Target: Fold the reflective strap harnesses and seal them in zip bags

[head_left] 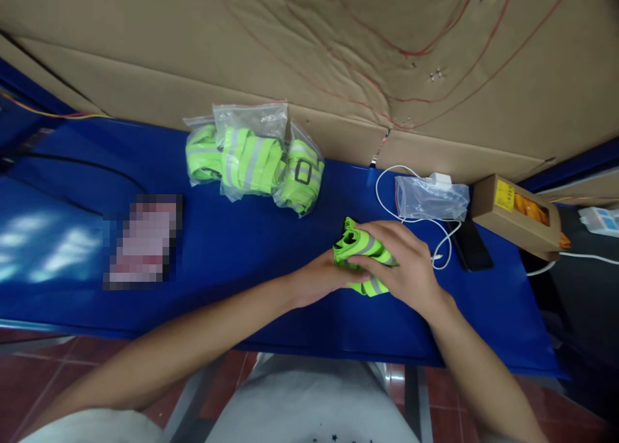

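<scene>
A folded bundle of neon-yellow reflective strap (360,242) with grey stripes is between my two hands, just above the blue table. My right hand (403,262) wraps over its top and right side, thumb across the front. From the left, my left hand (324,278) grips its lower left side; some of its fingers are hidden behind the bundle. Behind, near the cardboard wall, stand three clear zip bags with similar straps: a left bag (203,153), a middle bag (254,162) and a right bag (302,175) with a black buckle showing.
An empty-looking clear bag (430,201) lies by a white charger (440,180) and its cable. Right of these are a black phone (469,246) and a cardboard box (515,217) with orange contents. A pixelated object (145,240) lies at left on the blue table (242,249).
</scene>
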`<state>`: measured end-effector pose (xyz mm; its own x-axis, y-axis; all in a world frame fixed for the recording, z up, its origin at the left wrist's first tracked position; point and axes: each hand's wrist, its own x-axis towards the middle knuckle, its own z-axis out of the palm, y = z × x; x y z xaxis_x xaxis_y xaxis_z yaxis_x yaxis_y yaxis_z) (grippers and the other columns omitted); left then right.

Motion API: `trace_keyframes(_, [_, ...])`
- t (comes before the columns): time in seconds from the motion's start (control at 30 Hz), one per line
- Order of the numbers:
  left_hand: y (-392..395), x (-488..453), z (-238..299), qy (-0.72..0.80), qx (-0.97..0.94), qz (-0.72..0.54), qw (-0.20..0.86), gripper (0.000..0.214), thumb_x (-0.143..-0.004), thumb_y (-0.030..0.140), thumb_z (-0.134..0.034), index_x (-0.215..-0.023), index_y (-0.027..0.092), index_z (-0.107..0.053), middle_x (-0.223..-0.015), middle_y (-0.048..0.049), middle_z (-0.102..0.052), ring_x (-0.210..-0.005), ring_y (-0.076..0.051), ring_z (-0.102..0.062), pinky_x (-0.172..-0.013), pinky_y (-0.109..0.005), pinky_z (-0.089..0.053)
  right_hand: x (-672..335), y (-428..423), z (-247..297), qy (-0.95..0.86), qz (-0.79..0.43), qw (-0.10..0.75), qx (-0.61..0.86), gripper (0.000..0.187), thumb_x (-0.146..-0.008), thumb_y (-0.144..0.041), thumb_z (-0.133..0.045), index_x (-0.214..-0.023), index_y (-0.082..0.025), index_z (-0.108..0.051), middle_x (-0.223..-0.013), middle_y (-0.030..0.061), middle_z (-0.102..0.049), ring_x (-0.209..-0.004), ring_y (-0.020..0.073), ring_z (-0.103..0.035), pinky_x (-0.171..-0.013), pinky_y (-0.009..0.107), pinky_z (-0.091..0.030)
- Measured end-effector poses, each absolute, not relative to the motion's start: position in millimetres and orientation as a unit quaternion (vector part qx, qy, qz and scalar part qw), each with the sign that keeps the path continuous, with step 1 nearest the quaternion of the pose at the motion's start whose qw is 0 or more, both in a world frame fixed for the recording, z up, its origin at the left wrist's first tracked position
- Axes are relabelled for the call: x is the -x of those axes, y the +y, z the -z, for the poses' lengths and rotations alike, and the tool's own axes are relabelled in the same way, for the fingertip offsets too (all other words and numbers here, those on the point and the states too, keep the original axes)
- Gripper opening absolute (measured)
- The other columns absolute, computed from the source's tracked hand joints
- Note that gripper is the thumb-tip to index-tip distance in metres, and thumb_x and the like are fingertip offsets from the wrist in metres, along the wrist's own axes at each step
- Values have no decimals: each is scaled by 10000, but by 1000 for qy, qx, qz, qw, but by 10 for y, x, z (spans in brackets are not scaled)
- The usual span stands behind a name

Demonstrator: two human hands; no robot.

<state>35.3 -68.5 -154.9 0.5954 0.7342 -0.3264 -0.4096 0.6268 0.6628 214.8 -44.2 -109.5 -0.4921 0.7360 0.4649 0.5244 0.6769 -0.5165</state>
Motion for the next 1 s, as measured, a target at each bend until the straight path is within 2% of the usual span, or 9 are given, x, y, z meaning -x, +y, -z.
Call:
trace_keyframes(0.1, [-647,-285,1490,234,-251,-354,870,467,-662,198,-940,-1075,220,-724,-1056,-31,-732,-1028,-195,-692,-972,-337,-519,-2169,-449,1162,-884,-38,329,329,384,-959,-246,-703,-1338,-299,-663,-1184,64,-760,-1043,264,-713,-896,392,-576])
trace_keyframes(0.2, [-613,-218,1428,167,-236,-400,870,633,-695,395,-942,-1258,272,-680,-1294,-58,-683,-1236,-236,-634,-1064,-362,-492,-2182,-419,1219,-884,31,351,306,474,-951,-142,-644,-1382,-341,-625,-1193,34,-768,-1091,272,-708,-952,426,-558])
trace_keyframes(0.3, [-599,-196,1409,183,-229,-436,851,617,-734,483,-907,-1270,286,-674,-1364,-52,-652,-1299,-252,-600,-1048,-355,-501,-2130,-400,1253,-885,45,352,300,528,-952,-142,-625,-1440,-335,-570,-1226,39,-758,-1216,289,-673,-1080,485,-512])
trace_keyframes(0.43, [-551,-158,1386,258,-206,-478,814,514,-760,438,-897,-1196,252,-698,-1227,-48,-707,-1207,-239,-650,-972,-327,-528,-2003,-447,1311,-921,-18,281,270,580,-994,-253,-602,-1548,-227,-430,-1497,117,-600,-1513,318,-422,-1269,587,-312])
trace_keyframes(0.53, [-496,-114,1347,309,-202,-496,786,515,-780,345,-891,-1238,254,-676,-1204,-49,-721,-1174,-226,-671,-991,-327,-519,-1943,-509,1374,-926,-107,260,251,552,-1026,-260,-540,-1550,-200,-377,-1583,142,-506,-1567,294,-329,-1295,604,-251])
trace_keyframes(0.7, [-472,-156,1319,333,-221,-525,751,671,-682,174,-932,-1283,238,-640,-1206,-31,-722,-1111,-187,-677,-981,-299,-512,-1973,-511,1390,-848,-213,380,301,485,-1019,-125,-461,-1466,-294,-381,-1548,103,-518,-1552,268,-364,-1271,643,-271])
trace_keyframes(0.8, [-504,-207,1320,341,-236,-525,743,660,-650,137,-930,-1241,227,-652,-1159,-20,-730,-1047,-181,-686,-940,-299,-525,-2048,-429,1335,-810,-165,439,351,543,-978,-167,-601,-1463,-307,-404,-1629,111,-368,-1584,306,-278,-1283,630,-240])
trace_keyframes(0.87, [-528,-214,1315,343,-254,-513,745,625,-656,162,-930,-1217,227,-662,-1145,-22,-731,-1041,-192,-687,-913,-301,-533,-2096,-366,1306,-783,-211,445,379,702,-920,-280,-736,-1517,-299,-368,-1656,127,-320,-1577,333,-286,-1270,593,-297])
trace_keyframes(1.0, [-539,-159,1294,356,-313,-513,716,646,-664,207,-941,-1240,254,-652,-1144,-23,-723,-1048,-207,-679,-877,-296,-547,-2113,-298,1321,-660,-509,398,383,806,-861,-550,-780,-1513,-255,-410,-1477,140,-582,-1351,310,-599,-1091,480,-549])
